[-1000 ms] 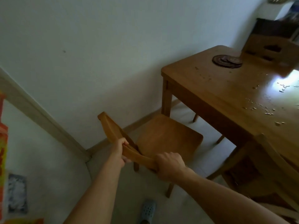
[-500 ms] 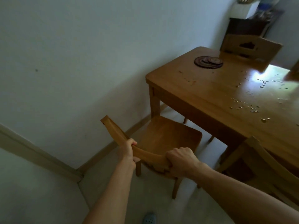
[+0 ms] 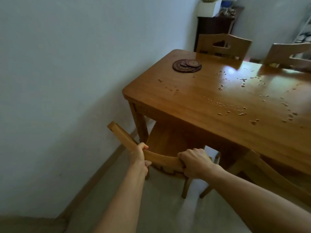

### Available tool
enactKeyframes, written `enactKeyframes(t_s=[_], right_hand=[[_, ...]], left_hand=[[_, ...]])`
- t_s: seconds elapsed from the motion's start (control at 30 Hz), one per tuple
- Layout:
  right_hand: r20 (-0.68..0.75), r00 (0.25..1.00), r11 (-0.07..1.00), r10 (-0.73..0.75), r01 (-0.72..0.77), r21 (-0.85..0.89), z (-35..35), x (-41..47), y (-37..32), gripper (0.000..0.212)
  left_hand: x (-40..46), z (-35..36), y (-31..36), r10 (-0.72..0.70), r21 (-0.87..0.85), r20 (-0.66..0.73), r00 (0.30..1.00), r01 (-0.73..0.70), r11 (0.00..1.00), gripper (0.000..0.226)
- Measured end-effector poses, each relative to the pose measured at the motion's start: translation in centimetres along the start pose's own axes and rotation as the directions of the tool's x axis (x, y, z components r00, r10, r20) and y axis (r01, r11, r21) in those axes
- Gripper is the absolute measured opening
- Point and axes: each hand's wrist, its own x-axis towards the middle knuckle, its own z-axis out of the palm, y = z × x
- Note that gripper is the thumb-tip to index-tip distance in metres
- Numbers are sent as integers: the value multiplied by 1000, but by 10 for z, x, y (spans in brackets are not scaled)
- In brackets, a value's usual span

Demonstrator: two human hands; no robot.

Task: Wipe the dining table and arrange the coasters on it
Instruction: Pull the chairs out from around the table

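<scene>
Head view: the top rail of a wooden chair (image 3: pixel 161 156) is gripped by the left hand (image 3: pixel 138 154) and right hand (image 3: pixel 196 163), fingers curled round it. Stacked coasters (image 3: pixel 187 65) lie well apart on the crumb-strewn bench (image 3: pixel 202 98), near its far-left corner.

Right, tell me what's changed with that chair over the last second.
The chair has been pushed in: its seat now sits partly under the dining table, where earlier it stood clear of it. Left hand and right hand keep their grip on the backrest. The coasters and crumbs haven't moved.
</scene>
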Motion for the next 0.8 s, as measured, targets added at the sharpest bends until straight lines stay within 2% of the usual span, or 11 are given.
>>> enactKeyframes(t_s=[0.47, 0.8], right_hand=[[-101, 979, 979, 179, -167, 119, -21, 55, 48, 16], [-130, 966, 969, 224, -207, 133, -21, 70, 53, 18]], left_hand=[[47, 71, 59, -24, 111, 91, 996, 14, 994, 14], [57, 84, 76, -16, 109, 73, 997, 8, 994, 13]])
